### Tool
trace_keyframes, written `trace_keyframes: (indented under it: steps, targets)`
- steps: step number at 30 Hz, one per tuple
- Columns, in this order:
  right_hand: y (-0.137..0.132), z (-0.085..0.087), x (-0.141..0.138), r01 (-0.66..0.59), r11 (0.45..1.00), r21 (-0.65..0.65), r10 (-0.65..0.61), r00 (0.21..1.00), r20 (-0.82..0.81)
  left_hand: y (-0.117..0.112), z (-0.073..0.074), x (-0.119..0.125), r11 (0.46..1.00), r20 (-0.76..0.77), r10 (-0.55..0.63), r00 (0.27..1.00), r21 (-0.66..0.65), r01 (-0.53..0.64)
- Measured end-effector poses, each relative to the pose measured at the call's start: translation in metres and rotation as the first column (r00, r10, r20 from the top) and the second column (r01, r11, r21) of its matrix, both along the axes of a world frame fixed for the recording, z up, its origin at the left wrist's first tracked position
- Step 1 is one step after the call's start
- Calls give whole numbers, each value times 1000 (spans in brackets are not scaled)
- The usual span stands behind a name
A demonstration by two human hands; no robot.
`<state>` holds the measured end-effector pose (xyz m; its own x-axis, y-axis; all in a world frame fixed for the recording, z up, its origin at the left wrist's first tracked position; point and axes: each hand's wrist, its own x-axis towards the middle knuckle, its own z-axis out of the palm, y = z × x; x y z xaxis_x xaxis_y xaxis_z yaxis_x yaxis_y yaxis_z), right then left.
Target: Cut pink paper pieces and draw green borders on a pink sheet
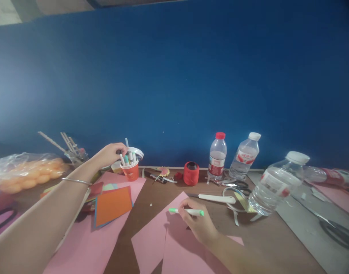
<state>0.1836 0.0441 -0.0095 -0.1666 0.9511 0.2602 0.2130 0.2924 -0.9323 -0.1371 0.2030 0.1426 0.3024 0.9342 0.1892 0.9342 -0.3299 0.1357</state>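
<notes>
Head view: L hand point(113, 153) is stretched fwd, palm down, arm coming in from the lower L w/ a bracelet point(76, 181) near the wrist; its fingers are bent in at the rim of a red cup point(131, 174), by the pens point(130, 157) in it, but can't tell how far they're open or if they've got hold of one. R hand point(201, 226) is low, fwd of its forearm, thumb & fingers closed round a white marker point(190, 211) w/ green ends, held approx. level over pink paper point(148, 239) on the table point(280, 238). Red cup stands upright, pens poking out the top. Farther L, a jar point(74, 156) w/ sticks in it, plus a clear bag point(28, 171) full of orange balls. On the R, red-cap bottle point(217, 161), white-cap bottle point(244, 158) & big bottle point(277, 186); fill levels hard to tell.
</notes>
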Motion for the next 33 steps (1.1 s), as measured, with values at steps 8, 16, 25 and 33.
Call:
trace_keyframes:
  steps: [8,16,25,33]
  targets:
    - [0,-2,0,4,1000,-26,-4,1000,12,-1,-12,5,992,-1,121,993,24,-121]
    - [-1,-1,1,-14,999,-53,11,998,-55,1,-15,21,962,-69,266,961,74,-261]
    - [-1,9,2,-34,998,-45,25,983,-182,-7,-6,21,982,-94,186,978,26,-185]
    - [5,-2,5,134,991,-4,-131,964,-230,2,2,11,997,-125,75,989,-4,-76]
